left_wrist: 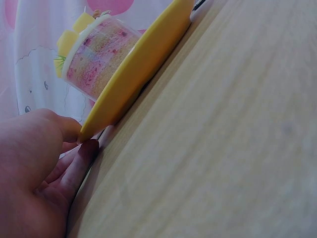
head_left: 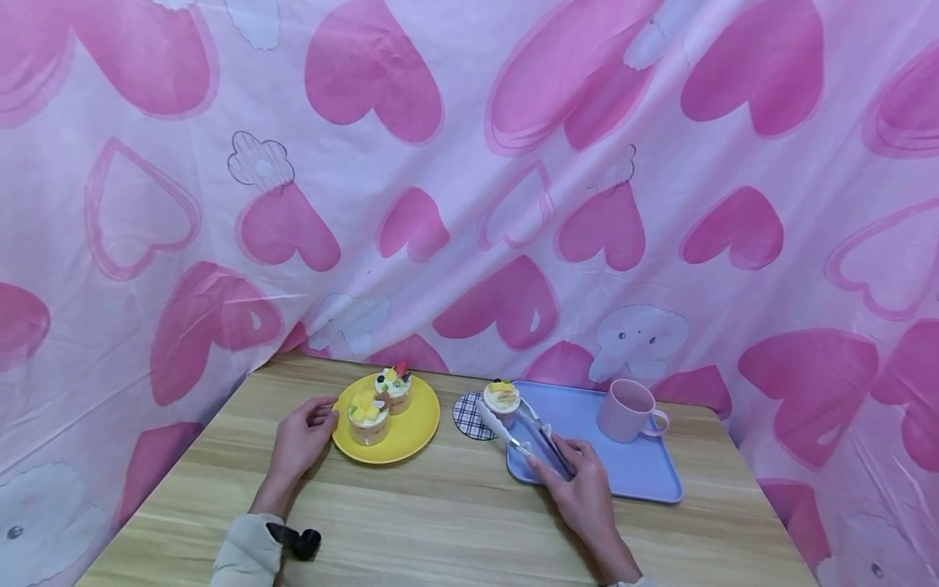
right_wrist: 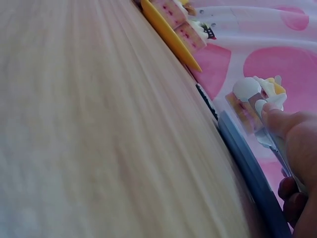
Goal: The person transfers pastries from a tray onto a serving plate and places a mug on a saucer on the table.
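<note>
My left hand (head_left: 302,436) pinches the near-left rim of a round yellow plate (head_left: 418,430), thumb above and fingers under the edge in the left wrist view. Two clear dessert cups stand on that plate: a cup topped with yellow cubes (head_left: 368,420), and behind it a cup with a strawberry (head_left: 397,395). Metal tongs (head_left: 548,440) with white tips are in my right hand (head_left: 583,489). Between the tips sits a third dessert cup (head_left: 502,401) with cream and yellow fruit. In the right wrist view this cup (right_wrist: 241,113) is above the tray's level, slightly tilted.
A blue tray (head_left: 631,473) lies under and right of the tongs, with a pink mug (head_left: 625,412) at its back right. Between plate and tray is a round checked coaster (head_left: 466,417). A pink heart-patterned cloth (head_left: 469,204) hangs along the wooden table's (head_left: 425,522) back edge.
</note>
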The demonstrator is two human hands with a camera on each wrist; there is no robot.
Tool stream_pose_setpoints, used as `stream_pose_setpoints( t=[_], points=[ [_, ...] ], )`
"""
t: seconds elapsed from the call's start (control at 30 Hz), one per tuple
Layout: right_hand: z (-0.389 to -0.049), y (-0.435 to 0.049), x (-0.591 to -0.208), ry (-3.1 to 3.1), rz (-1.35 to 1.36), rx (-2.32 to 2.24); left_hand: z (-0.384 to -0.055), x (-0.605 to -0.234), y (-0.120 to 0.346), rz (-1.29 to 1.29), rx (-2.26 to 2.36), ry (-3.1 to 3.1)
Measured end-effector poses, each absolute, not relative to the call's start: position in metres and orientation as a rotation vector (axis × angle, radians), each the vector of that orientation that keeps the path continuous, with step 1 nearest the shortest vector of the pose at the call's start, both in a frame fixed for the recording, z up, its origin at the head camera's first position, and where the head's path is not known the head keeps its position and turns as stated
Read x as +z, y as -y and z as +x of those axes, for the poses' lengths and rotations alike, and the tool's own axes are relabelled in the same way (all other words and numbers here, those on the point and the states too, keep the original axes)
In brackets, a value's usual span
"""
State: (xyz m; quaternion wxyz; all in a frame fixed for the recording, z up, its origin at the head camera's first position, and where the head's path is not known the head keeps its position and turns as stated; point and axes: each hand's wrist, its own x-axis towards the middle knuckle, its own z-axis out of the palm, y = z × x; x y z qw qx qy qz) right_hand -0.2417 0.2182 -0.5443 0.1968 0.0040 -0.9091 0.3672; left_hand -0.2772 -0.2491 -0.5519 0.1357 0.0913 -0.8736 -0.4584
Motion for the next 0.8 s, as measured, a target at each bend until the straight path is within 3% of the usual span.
stream_pose_setpoints(
  t=[0.8],
  points=[
    [-0.232,-0.184,-0.542,2.599,0.078,1.094,-0.277,-0.550,0.250,0.269,-1.356,2.524]
  ],
)
